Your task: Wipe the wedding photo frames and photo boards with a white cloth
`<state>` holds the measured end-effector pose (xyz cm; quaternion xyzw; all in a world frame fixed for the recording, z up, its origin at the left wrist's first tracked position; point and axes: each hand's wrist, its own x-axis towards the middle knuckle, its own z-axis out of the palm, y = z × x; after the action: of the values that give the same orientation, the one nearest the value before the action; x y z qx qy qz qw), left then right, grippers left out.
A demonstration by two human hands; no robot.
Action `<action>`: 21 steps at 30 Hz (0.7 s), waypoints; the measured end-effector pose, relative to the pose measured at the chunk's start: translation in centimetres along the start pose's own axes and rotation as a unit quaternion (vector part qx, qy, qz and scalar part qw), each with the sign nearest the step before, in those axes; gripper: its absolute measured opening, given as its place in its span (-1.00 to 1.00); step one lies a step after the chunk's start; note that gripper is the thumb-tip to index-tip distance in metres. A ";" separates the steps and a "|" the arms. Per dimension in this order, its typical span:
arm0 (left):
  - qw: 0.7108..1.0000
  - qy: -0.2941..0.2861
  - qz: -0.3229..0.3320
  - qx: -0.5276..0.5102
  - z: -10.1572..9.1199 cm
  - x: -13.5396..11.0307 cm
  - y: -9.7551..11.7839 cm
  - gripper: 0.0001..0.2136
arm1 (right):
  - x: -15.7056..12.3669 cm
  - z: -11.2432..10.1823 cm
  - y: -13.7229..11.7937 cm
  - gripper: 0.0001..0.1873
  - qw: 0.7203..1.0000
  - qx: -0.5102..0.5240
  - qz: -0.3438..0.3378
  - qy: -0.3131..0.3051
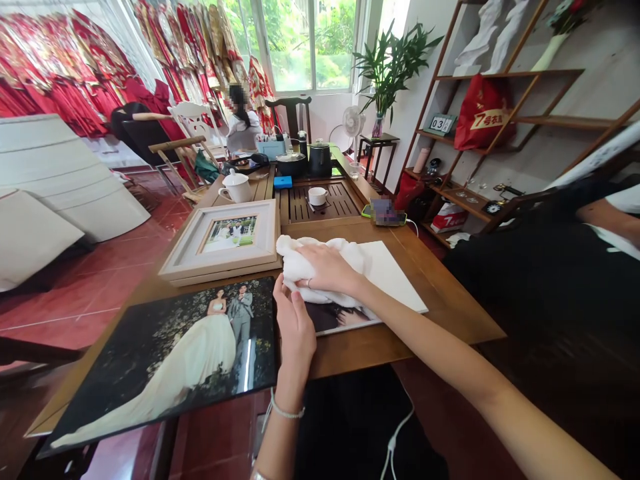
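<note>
My right hand [330, 268] presses down on a bunched white cloth [295, 257], with its fingers curled into the folds. Under the cloth lies a flat photo panel [397, 273], white over much of its surface, with a dark picture showing along its near edge. At the panel's left edge stands my left hand [296, 323], its fingers stretched out and its thumb raised; whether it touches the cloth I cannot tell. Just left of it lies a large glossy wedding photo panel [200, 347], which reaches past the near table edge.
Behind lies a pale framed photo [227, 237]. Farther back are a lidded white mug [237, 187], a slatted tea tray [300, 208] with a white cup [317, 195], and a phone [385, 212] on a cable. A person sits beyond the wooden table [450, 320]; another is at right.
</note>
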<state>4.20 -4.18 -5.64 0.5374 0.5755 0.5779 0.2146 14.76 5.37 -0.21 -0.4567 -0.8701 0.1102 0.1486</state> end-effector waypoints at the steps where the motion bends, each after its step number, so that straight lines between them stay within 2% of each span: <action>1: 1.000 0.008 -0.004 0.006 -0.1 0.0 0.0 -0.39 | -0.6 0.0 -0.3 -0.25 1.000 0.001 0.002 0.000; 7: 0.998 0.049 -0.010 0.030 -0.3 0.0 -0.3 -0.28 | -4.8 0.6 -2.9 -0.29 1.000 0.013 0.010 0.021; 11: 0.999 0.047 0.017 0.015 -0.3 -0.1 -0.3 -0.37 | -7.6 1.0 -3.1 -0.22 0.999 0.027 -0.003 0.039; 15: 0.998 -0.004 0.056 0.015 -0.1 0.0 -0.6 -0.51 | -10.4 0.5 -1.4 -0.19 0.999 0.029 0.001 0.045; 19: 0.988 -0.075 0.086 0.103 0.2 0.1 -0.8 -0.67 | -12.8 -0.6 1.3 -0.19 0.998 0.027 0.018 0.057; 21: 0.981 -0.091 0.097 0.141 0.2 0.1 -0.7 -0.71 | -13.8 -1.3 3.1 -0.20 0.997 0.024 0.032 0.063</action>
<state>4.10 -3.81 -6.27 0.6655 0.5750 0.4576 0.1309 25.05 -4.23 -2.18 -0.4866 -0.8411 0.1073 0.2102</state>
